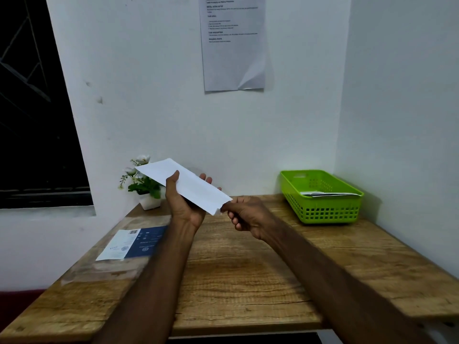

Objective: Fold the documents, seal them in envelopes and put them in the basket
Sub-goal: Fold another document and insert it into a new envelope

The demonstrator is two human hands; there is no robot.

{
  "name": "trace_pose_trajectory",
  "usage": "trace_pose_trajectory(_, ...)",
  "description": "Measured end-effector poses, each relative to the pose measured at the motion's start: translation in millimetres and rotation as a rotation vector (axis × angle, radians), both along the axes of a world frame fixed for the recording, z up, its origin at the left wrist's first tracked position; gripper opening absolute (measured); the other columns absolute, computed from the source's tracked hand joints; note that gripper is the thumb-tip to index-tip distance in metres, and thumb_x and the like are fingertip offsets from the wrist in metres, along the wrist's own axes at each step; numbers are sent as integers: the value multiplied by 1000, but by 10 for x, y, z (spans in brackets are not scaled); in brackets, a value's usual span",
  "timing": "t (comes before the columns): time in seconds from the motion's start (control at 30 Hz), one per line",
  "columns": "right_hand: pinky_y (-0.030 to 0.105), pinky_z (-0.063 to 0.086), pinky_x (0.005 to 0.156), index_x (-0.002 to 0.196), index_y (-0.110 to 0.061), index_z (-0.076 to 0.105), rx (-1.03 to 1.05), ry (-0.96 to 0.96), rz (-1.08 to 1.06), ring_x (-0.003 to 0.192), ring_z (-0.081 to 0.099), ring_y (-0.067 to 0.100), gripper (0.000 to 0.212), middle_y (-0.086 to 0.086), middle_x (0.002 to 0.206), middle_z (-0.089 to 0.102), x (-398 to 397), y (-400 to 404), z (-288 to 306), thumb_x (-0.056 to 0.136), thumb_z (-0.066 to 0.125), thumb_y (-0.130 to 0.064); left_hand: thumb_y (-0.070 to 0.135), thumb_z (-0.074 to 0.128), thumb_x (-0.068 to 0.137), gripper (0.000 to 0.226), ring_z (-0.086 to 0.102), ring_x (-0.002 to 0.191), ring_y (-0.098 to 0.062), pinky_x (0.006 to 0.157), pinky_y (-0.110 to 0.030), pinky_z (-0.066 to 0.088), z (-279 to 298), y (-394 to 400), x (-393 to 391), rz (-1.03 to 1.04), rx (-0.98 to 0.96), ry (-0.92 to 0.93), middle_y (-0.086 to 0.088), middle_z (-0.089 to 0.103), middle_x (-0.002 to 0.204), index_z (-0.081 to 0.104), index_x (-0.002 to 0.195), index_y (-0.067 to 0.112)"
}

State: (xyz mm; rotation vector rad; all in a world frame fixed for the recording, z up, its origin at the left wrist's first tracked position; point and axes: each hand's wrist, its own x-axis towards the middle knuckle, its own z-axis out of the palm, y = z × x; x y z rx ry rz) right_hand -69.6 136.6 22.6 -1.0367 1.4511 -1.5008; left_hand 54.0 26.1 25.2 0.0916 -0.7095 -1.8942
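Observation:
A white envelope (183,184) is held in the air above the wooden table (243,274), slanting from upper left to lower right. My left hand (185,199) grips it from below, thumb on top and fingers behind. My right hand (248,216) pinches the envelope's lower right end. A green plastic basket (330,209) stands at the table's back right and holds some white envelopes (327,194).
A clear plastic packet with a blue and white label (131,243) lies on the table's left side. A small potted plant with white flowers (144,187) stands at the back left. A printed sheet (233,43) hangs on the wall. Walls close in behind and on the right.

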Motion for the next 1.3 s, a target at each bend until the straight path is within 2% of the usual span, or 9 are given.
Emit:
trace_pose_trajectory(0.13, 21, 40, 41, 85, -4, 76, -38, 37, -54, 42, 47, 11, 10, 5, 58, 61, 42, 19, -18, 84, 80, -13, 54, 61, 85, 59, 64, 112, -37, 106, -69, 39, 4, -6, 10, 0, 13, -5, -16, 64, 109, 55, 128, 15)
trace_pose_trajectory(0.3, 19, 36, 39, 97, 2, 74, -5, 26, -90, 41, 45, 10, 42, 2, 55, 58, -17, 50, 28, 77, 88, -33, 54, 59, 87, 54, 63, 107, -38, 102, -69, 42, 33, -71, 112, 39, 14, 31, -17, 63, 108, 55, 124, 15)
trace_pose_trajectory(0.4, 19, 34, 39, 87, -8, 73, 92, 96, -46, 42, 47, 10, 47, 0, 55, 57, -11, 94, 43, 79, 82, -54, 55, 57, 88, 50, 64, 107, -37, 102, -66, 45, 49, -80, 141, 56, 23, 23, -16, 64, 107, 57, 119, 16)
trace_pose_trajectory(0.53, 19, 31, 41, 87, -12, 71, 203, 155, 61, 44, 49, 10, 54, 0, 59, 58, 65, 104, 72, 85, 67, -66, 56, 67, 80, 78, 66, 110, -38, 106, -60, 44, 70, -38, 136, 70, 4, -58, -19, 65, 117, 51, 142, 11)
trace_pose_trajectory(0.63, 19, 28, 41, 90, -13, 70, 263, 176, 118, 46, 48, 10, 58, -1, 61, 58, 104, 99, 76, 89, 57, -70, 55, 68, 78, 82, 66, 112, -38, 108, -55, 44, 74, -26, 96, 63, -37, -79, -19, 65, 119, 50, 144, 11)
trace_pose_trajectory(0.8, 18, 28, 40, 93, -13, 68, 301, 145, 180, 47, 49, 9, 39, -3, 61, 58, 101, 103, 104, 93, 55, -50, 56, 73, 71, 94, 62, 124, -39, 108, -69, 36, 64, -36, 61, 5, -53, -80, -17, 63, 120, 46, 148, 10)
trace_pose_trajectory(1.0, 16, 37, 40, 94, -13, 68, 312, 55, 259, 48, 52, 7, 20, -3, 64, 61, 67, 97, 129, 95, 52, -23, 56, 61, 83, 76, 61, 122, -38, 107, -70, 38, 44, -29, 89, 5, -9, -56, -16, 64, 117, 49, 141, 9)
trace_pose_trajectory(1.2, 22, 52, 44, 106, -5, 65, 197, -98, 146, 52, 64, 11, 22, 6, 76, 74, 56, 42, 88, 103, 52, -23, 31, 61, 83, 51, 62, 116, -40, 110, -57, 42, 44, -5, 114, 53, 2, -99, -19, 64, 121, 54, 129, 9)
trace_pose_trajectory(1.3, 29, 58, 49, 111, -4, 63, 75, -208, 22, 66, 75, 21, 24, 8, 81, 77, 14, 30, 75, 105, 49, -22, 12, 58, 85, 41, 61, 112, -34, 94, -49, 54, 59, 37, 59, 79, 9, -167, -16, 64, 118, 55, 126, 10)
